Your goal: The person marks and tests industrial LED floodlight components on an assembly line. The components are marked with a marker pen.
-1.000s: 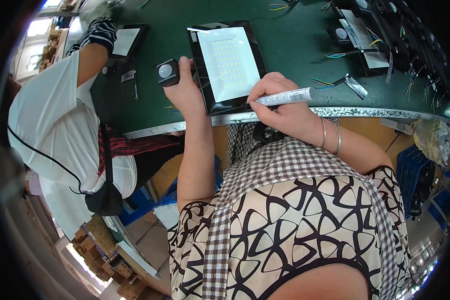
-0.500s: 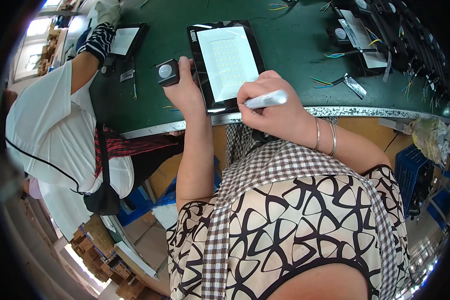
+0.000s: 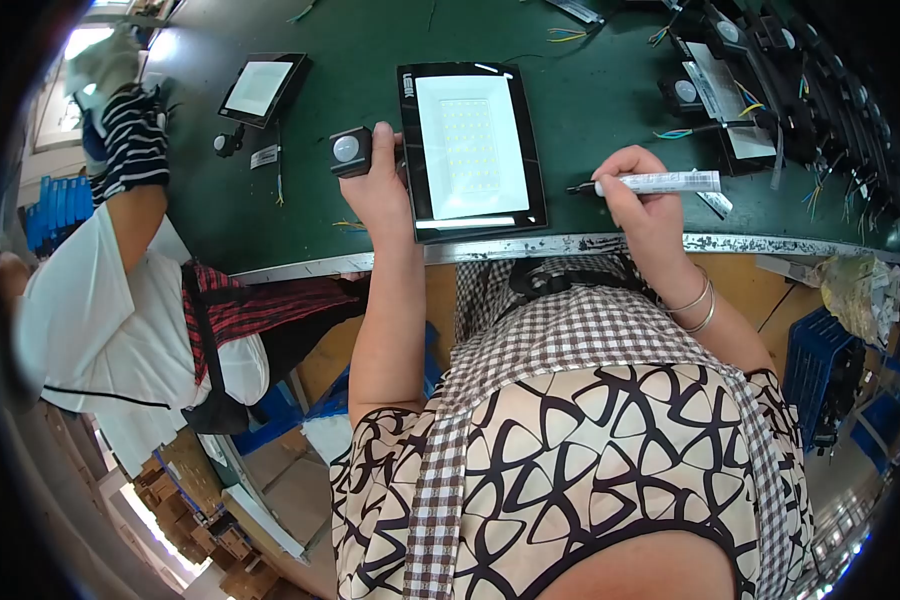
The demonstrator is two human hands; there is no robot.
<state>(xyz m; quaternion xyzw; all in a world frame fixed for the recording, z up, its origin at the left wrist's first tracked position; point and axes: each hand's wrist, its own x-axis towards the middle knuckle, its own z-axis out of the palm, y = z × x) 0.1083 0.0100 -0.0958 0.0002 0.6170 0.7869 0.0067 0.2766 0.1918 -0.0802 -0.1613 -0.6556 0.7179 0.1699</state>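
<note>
A black-framed floodlight panel (image 3: 473, 150) with a white face and rows of small LEDs lies near the table's front edge. My left hand (image 3: 378, 195) grips its left side, thumb up, beside the black sensor box (image 3: 351, 151) with a round white dome. Off to the panel's right, my right hand (image 3: 642, 205) is closed around a white marker (image 3: 660, 183), whose dark tip points left toward the panel without touching it.
Green table (image 3: 350, 60) with a worn metal front edge. A smaller floodlight (image 3: 260, 88) lies at the left, near a co-worker's striped sleeve (image 3: 135, 140). More lamps with coloured wires (image 3: 730, 100) crowd the right. A blue crate (image 3: 815, 360) stands below right.
My right hand and the marker have moved right, off the panel. The panel and my left hand have shifted slightly right. The co-worker's arm has moved left, away from the smaller floodlight.
</note>
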